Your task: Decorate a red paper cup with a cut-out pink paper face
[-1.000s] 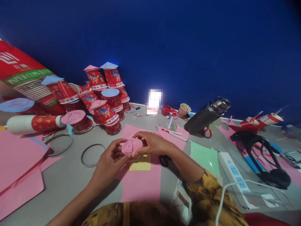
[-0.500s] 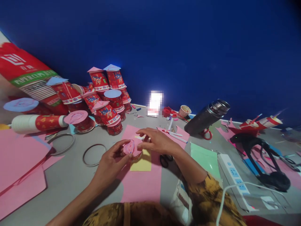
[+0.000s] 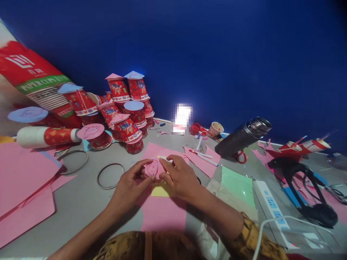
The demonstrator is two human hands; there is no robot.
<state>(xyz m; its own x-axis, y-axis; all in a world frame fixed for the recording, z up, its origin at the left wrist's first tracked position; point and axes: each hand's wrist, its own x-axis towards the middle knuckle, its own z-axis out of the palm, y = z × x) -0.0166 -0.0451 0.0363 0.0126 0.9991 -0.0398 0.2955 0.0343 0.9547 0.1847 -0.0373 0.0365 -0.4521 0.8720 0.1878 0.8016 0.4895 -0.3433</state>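
Note:
A small pink paper piece with blue and red scribbles [image 3: 152, 168] is held between both hands, above a yellow sheet [image 3: 162, 191] on a pink sheet [image 3: 164, 213]. From the left, my left hand [image 3: 133, 179] grips its edge between thumb and fingers. On the other side, my right hand [image 3: 180, 176] has its thumb and fingers closed on the pink piece's right edge. What lies beneath the piece is mostly hidden by my fingers.
Stacked red paper cups [image 3: 127, 128] with paper tops stand back left. Near them is a metal ring [image 3: 110, 164]. Markers [image 3: 202, 155] lie behind my right hand. A dark flask [image 3: 235, 139], green sheet [image 3: 238, 184], power strip [image 3: 272, 209] and black headset [image 3: 311, 187] are right.
My right hand has come down and closed on the pink piece, its fingers no longer raised. The whole view has shifted slightly.

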